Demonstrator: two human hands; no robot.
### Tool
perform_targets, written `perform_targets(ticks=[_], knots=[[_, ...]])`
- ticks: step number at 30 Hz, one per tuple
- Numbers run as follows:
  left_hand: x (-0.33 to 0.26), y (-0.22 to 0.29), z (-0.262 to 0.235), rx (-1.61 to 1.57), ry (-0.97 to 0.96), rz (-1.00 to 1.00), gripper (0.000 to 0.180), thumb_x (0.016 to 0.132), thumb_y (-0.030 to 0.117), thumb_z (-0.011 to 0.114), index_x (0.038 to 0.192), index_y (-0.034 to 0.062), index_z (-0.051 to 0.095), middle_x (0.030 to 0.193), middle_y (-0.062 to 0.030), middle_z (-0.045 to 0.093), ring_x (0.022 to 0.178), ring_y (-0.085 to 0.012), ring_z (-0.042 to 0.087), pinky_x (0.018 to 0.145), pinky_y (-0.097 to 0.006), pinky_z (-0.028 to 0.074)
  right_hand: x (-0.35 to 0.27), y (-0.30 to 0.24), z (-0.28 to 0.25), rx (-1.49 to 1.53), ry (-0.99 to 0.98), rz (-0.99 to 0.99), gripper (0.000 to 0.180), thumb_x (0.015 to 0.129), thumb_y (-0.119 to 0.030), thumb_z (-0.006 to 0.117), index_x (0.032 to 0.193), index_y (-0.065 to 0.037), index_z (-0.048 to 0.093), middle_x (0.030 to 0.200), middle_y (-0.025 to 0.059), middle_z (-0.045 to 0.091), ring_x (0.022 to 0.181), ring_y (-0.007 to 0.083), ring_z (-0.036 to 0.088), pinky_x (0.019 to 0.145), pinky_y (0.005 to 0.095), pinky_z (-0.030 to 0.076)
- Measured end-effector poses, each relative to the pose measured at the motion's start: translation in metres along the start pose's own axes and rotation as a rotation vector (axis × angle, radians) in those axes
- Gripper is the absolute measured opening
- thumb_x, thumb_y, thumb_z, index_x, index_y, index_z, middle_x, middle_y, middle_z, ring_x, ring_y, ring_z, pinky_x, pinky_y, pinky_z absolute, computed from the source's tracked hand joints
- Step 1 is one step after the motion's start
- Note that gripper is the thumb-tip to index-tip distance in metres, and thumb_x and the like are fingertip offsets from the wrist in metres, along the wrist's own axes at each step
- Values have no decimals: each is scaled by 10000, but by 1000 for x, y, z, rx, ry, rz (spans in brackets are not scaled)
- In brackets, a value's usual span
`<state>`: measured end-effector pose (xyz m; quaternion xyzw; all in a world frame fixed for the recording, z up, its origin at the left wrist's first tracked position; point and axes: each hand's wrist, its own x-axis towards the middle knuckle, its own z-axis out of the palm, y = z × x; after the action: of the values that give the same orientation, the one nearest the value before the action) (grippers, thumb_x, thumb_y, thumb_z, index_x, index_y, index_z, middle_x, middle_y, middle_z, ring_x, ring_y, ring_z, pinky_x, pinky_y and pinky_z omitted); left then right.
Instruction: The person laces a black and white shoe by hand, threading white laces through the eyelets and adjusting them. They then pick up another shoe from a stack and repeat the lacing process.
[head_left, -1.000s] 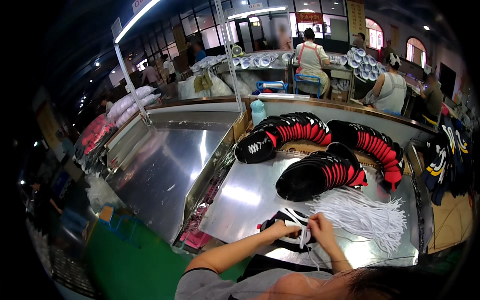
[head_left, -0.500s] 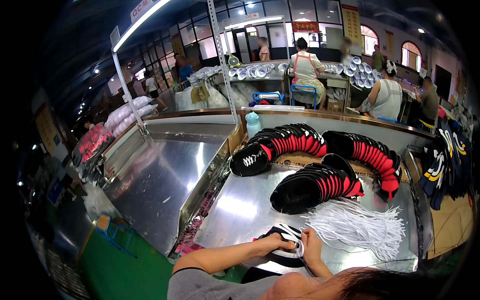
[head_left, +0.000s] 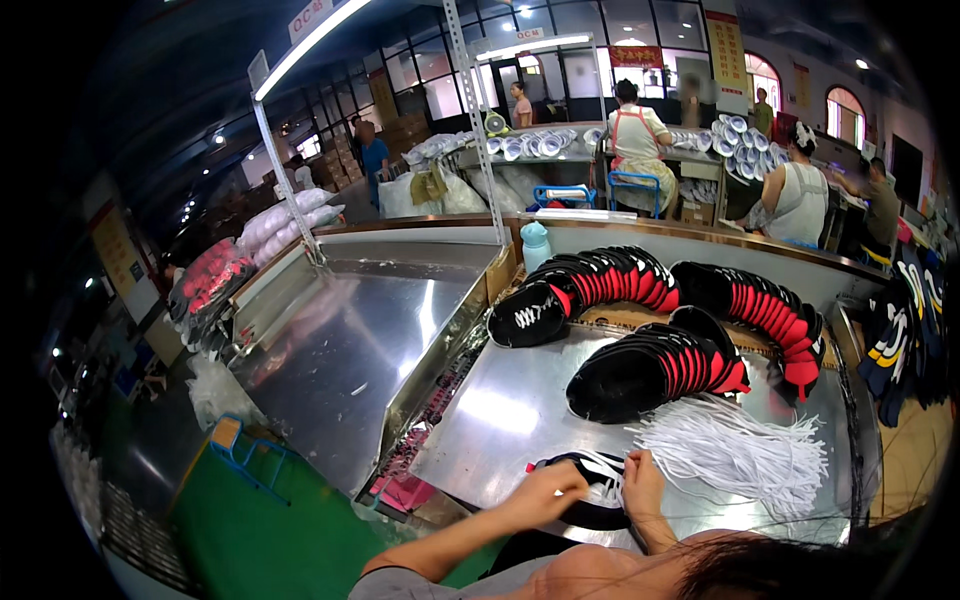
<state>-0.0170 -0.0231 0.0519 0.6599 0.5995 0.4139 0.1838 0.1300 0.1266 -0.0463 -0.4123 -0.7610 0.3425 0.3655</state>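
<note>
A black shoe upper [head_left: 598,515] with white lacing across its opening lies at the near edge of the metal table. My left hand [head_left: 548,492] is over its left side, fingers curled together, with a small white bit of shoelace showing at them. On the other side my right hand [head_left: 643,486] pinches the white shoelace [head_left: 612,466] near its raised fingertips. Right of the hands spreads a bundle of loose white shoelaces [head_left: 740,455]. Beyond it, a nested row of black and red shoe uppers [head_left: 650,372] curves across the table.
Two more rows of nested uppers, one at the back [head_left: 600,283] and one at the right [head_left: 760,315], lie on cardboard. A light blue bottle [head_left: 536,246] stands by the back wall. A metal divider [head_left: 425,385] borders a lower tray [head_left: 350,335] at left. Several people work beyond.
My left hand has drawn away from the lacing toward the left, and my right hand has risen slightly. More of the upper's lacing shows. The whole view has shifted a little.
</note>
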Motion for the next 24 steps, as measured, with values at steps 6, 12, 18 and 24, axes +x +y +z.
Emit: perform_targets(ticks=[6, 12, 18, 24], knots=[[-16, -10, 53, 312, 38, 88, 99, 792, 156, 712, 818, 104, 632, 1011, -13, 630, 979, -232, 572, 796, -377, 384, -17, 6, -9, 124, -45, 47, 161, 949, -181, 562, 997, -30, 586, 773, 148, 681, 705, 312, 675, 662, 415, 502], [-7, -25, 62, 217, 155, 129, 115, 723, 112, 713, 710, 81, 602, 881, -82, 609, 850, -296, 557, 747, -394, 430, -18, 20, -7, 264, 8, -5, 186, 967, -190, 548, 1038, -21, 578, 867, 185, 673, 787, 322, 671, 701, 404, 506], [4, -18, 43, 258, 148, 48, 113, 728, 71, 717, 716, 49, 607, 856, -109, 626, 839, -308, 603, 765, -406, 459, -9, -26, -39, 645, -64, 155, 167, 992, -135, 538, 1089, -1, 560, 838, 47, 636, 709, 92, 539, 630, 248, 451], [1, -16, 59, 221, 99, -187, 283, 778, 116, 776, 990, 26, 610, 925, -132, 663, 857, -328, 648, 740, -381, 499, -61, -20, -60, 514, -310, 163, 153, 983, -127, 566, 1058, 5, 559, 834, 83, 669, 762, 135, 653, 661, 256, 500]])
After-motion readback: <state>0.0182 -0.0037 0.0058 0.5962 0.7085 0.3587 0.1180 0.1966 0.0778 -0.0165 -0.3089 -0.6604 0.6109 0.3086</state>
